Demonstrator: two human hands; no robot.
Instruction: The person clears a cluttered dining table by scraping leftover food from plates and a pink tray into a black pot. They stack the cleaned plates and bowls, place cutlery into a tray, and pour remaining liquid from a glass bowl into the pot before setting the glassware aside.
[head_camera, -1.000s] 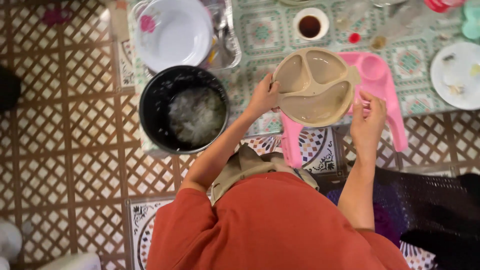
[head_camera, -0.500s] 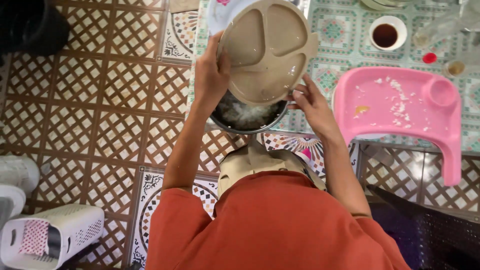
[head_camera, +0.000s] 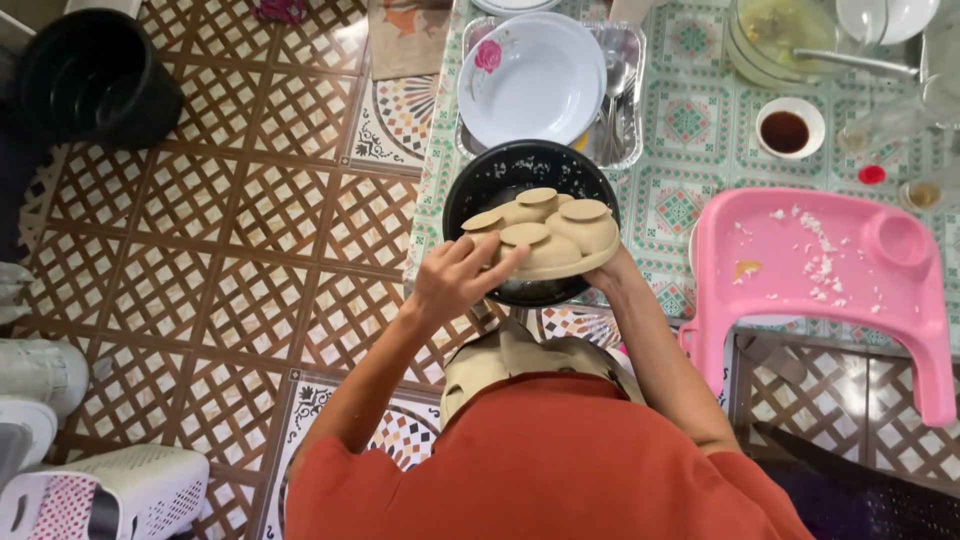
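The black pot (head_camera: 530, 175) stands at the table's near edge, with open tiled floor (head_camera: 250, 230) to its left and a pink tray (head_camera: 830, 270) to its right. Over it, the beige divided plate (head_camera: 545, 235) is turned bottom-up, long axis left-right. The left hand (head_camera: 455, 280) presses curled fingers onto its underside; the right hand (head_camera: 608, 272) is mostly hidden beneath its rim, grip unclear.
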